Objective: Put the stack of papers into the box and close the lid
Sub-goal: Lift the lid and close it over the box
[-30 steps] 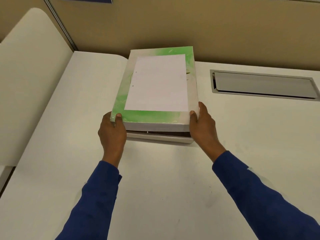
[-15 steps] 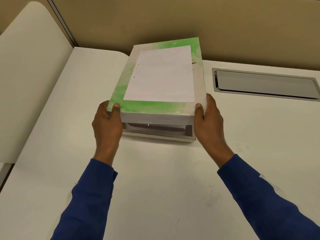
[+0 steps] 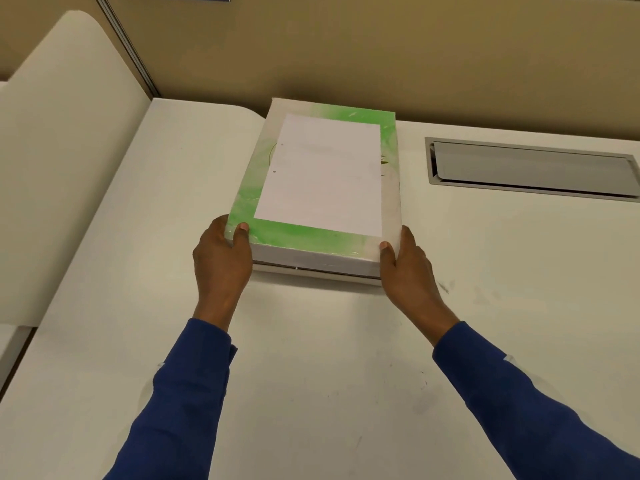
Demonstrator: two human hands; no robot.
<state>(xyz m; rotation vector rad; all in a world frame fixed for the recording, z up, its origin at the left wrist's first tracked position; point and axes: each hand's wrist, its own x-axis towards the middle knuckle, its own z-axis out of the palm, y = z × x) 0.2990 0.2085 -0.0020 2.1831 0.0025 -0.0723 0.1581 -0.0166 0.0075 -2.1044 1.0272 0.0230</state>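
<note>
A tan partition wall (image 3: pixel 381 46) backs a pale cream tabletop (image 3: pixel 311 358), with a rounded cream divider panel (image 3: pixel 62 150) standing along its left side; a grey metal cable flap (image 3: pixel 533 168), rectangular and recessed, sits in the tabletop well to the right of the box. The shallow white cardboard box (image 3: pixel 311 271) lies flat on the tabletop near the wall, only a thin strip of its base showing along the near edge; its green-and-white lid (image 3: pixel 311 242) sits over it, almost fully down, with a narrow dark gap between lid and base at the front. A plain white rectangular sheet (image 3: pixel 322 171) with two small punched holes on its left margin lies on the lid top, covering most of it and leaving a green border at the left, near and far sides. The left hand (image 3: pixel 221 261) grips the lid's near left corner, thumb pressed on top and fingers curled round the side; the right hand (image 3: pixel 407 268) holds the near right corner likewise, thumb tip on the top edge, palm against the side. Both forearms wear dark blue sleeves (image 3: pixel 187 393). The stack of papers is hidden from view; whether it lies inside the box cannot be told.
</note>
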